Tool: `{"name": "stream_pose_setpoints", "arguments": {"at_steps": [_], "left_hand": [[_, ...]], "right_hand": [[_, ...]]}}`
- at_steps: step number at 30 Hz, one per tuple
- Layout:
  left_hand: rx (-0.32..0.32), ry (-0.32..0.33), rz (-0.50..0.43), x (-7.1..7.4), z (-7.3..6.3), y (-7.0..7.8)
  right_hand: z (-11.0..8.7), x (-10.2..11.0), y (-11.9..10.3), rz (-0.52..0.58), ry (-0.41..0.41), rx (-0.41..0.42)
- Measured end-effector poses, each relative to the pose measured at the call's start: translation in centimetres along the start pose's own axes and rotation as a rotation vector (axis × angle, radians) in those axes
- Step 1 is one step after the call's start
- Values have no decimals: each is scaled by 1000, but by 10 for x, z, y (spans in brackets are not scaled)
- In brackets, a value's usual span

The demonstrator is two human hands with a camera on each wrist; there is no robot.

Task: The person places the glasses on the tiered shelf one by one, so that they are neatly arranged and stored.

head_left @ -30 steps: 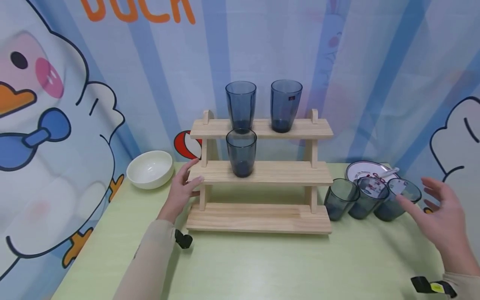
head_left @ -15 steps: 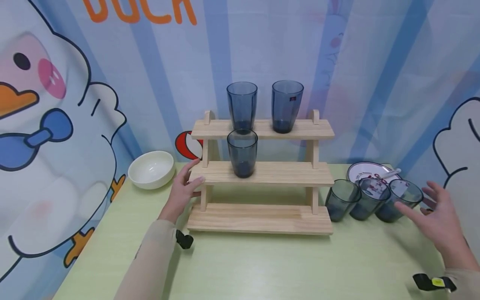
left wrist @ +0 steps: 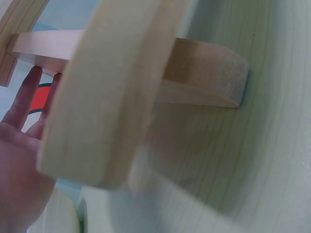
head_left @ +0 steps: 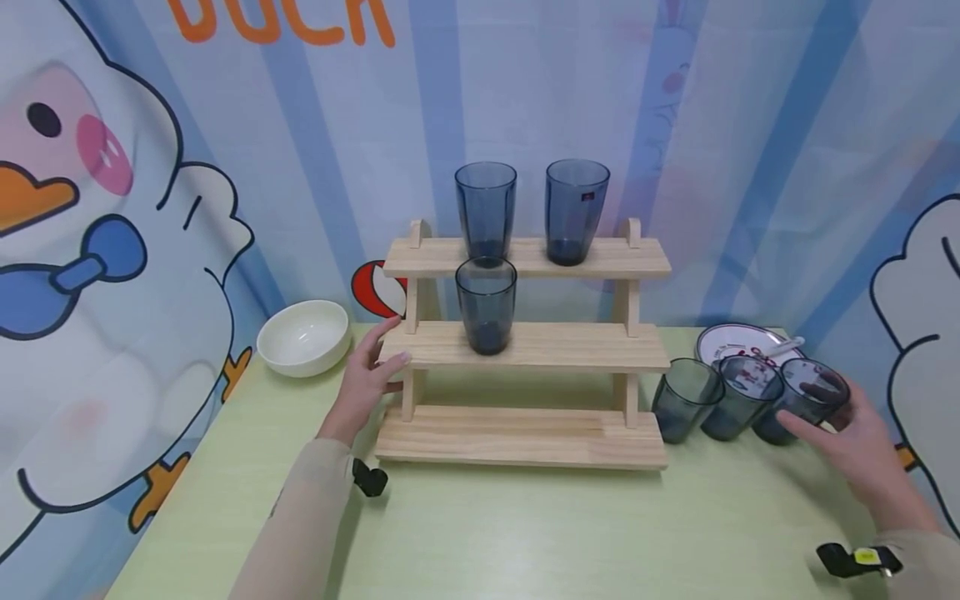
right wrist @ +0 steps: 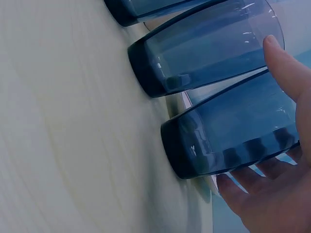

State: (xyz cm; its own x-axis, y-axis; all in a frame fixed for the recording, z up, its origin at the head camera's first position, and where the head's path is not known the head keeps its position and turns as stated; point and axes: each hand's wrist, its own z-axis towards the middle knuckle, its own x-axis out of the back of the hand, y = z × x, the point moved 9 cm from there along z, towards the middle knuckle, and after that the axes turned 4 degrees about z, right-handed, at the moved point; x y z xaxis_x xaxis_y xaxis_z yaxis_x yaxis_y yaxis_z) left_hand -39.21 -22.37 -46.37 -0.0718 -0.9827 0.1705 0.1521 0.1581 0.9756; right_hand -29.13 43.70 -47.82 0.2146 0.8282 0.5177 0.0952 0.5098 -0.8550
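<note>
My right hand (head_left: 862, 446) is around the rightmost blue-grey glass tumbler (right wrist: 233, 131), with thumb at the front and fingers curled behind it. This tumbler stands upright on the table beside two matching ones, a middle tumbler (head_left: 738, 404) and a left tumbler (head_left: 681, 404). My left hand (head_left: 360, 387) grips the left end of a three-tier wooden rack (head_left: 525, 437) at its middle shelf. In the left wrist view its fingers (left wrist: 26, 97) reach behind the shelf board (left wrist: 107, 97), which hides the thumb. One tumbler (head_left: 486, 308) stands on the middle shelf, and two tumblers (head_left: 576, 217) on the top shelf.
Behind the row of tumblers lies a patterned plate (head_left: 720, 337) with a white spoon (head_left: 783, 346) on it. A white bowl (head_left: 303, 337) sits left of the rack on the pale green table (head_left: 510, 533). A printed duck curtain (head_left: 322, 167) hangs behind.
My right hand has moved left and closed in around the rightmost tumbler. The left hand stays at the rack, and the tumblers stand where they were.
</note>
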Motion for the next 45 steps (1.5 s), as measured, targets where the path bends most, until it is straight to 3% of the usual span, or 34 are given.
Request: {"name": "stream_pose_setpoints", "arguments": {"at_steps": [6, 25, 38, 45], "left_hand": [[3, 5, 2, 0, 0, 1], [8, 0, 2, 0, -1, -1], [18, 3, 9, 0, 0, -2], [21, 5, 9, -1, 0, 1]], "right_hand": [[2, -2, 3, 63, -40, 2], [2, -4, 16, 118, -8, 15], [-8, 1, 23, 86, 188, -110], [-15, 3, 24, 88, 236, -131]]}}
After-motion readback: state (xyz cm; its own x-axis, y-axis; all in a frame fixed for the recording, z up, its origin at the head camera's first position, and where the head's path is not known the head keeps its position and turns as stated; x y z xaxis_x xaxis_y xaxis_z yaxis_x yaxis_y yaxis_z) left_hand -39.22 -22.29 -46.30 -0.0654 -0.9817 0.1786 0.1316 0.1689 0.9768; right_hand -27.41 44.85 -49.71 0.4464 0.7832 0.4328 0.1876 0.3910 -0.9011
